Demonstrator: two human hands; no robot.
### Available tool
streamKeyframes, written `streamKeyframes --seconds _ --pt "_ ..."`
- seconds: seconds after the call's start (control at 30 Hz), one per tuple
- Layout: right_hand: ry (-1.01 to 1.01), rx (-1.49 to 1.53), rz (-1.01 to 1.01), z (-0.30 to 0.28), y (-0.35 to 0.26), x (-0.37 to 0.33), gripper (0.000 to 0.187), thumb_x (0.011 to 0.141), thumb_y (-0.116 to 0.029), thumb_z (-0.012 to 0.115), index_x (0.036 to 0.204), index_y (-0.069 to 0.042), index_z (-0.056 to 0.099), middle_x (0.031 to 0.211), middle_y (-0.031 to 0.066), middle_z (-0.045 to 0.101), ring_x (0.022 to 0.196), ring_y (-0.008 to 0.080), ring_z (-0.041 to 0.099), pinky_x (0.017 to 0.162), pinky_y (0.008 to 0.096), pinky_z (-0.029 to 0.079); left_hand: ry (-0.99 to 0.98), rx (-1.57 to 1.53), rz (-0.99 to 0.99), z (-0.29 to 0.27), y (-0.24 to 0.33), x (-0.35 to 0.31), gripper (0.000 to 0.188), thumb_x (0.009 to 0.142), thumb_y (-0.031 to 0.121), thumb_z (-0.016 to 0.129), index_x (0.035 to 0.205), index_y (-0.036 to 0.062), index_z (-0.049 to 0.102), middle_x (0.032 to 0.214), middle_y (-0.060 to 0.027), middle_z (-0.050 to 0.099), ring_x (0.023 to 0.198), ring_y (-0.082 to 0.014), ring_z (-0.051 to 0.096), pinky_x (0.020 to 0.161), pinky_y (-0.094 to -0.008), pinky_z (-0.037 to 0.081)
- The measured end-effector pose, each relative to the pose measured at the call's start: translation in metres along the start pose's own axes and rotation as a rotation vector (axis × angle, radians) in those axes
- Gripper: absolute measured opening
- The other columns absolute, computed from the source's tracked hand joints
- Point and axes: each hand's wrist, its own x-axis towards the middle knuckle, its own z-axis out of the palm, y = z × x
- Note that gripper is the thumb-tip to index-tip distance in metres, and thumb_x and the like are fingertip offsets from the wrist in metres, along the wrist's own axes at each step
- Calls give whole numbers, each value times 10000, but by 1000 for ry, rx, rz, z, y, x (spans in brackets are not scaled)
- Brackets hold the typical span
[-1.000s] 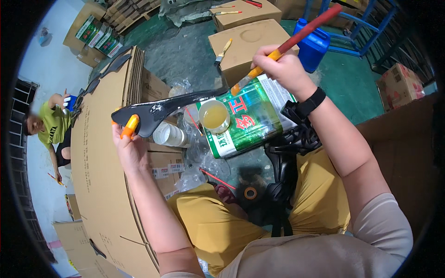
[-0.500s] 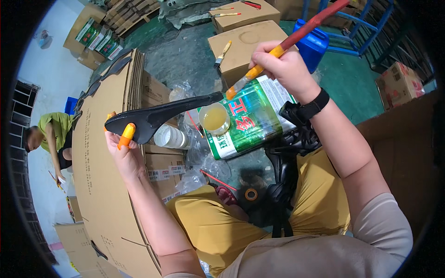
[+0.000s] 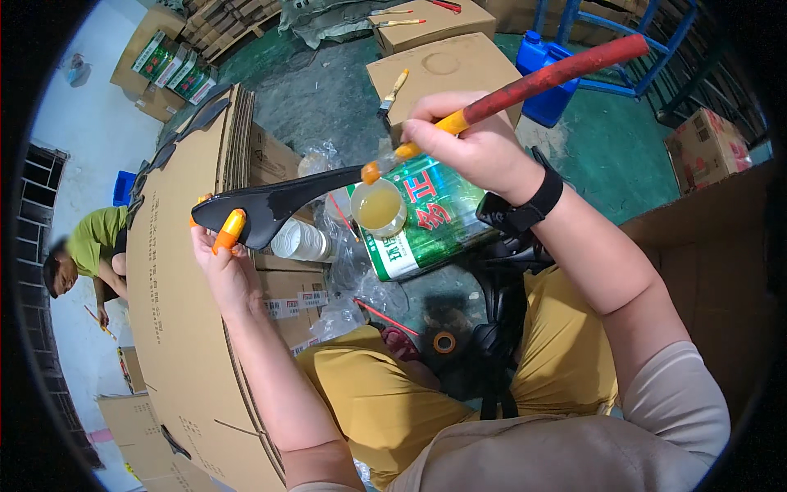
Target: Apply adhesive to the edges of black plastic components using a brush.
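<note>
My left hand (image 3: 225, 262) grips the wide end of a black bicycle saddle shell (image 3: 279, 198), its fingertips covered in orange and yellow. The shell's narrow end reaches right, toward the brush. In my right hand (image 3: 484, 148) is a glue brush (image 3: 566, 75) with a long red and yellow handle. Its orange bristle end meets or overlaps the shell's narrow tip; actual contact is hard to tell. Just below, a cup of yellowish liquid (image 3: 379, 209) stands on a green and white tin (image 3: 443, 221).
Cardboard sheets (image 3: 184, 287) are stacked at my left, with black shells (image 3: 205, 115) along their far edge. White cups (image 3: 297, 240) lie beside the tin. Beyond are a carton (image 3: 443, 70) with a paintbrush (image 3: 395, 92) and a blue jerrycan (image 3: 545, 82). Another person (image 3: 94, 242) crouches far left.
My right hand and the brush have moved left and slightly down, bringing the bristles over the shell's narrow tip. The shell has shifted slightly. The other person has bent lower.
</note>
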Motion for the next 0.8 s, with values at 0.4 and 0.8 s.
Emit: streamKeyframes --seconds 0.4,0.8 --pt "123 340 426 -27 34 17 196 847 -190 543 728 -45 601 564 -20 506 444 26 409 402 175 278 -89 68 150 -27 7 -4 699 750 -47 656 1351 43 310 1139 -135 544 1009 -222 570 941 -354 453" --pt "2 382 379 -1 27 19 196 861 -194 533 746 -46 590 635 -7 537 472 29 385 421 181 270 -286 95 331 -45 8 -11 671 794 88 657 1351 79 284 1280 -175 445 1162 -266 486 1016 -396 393"
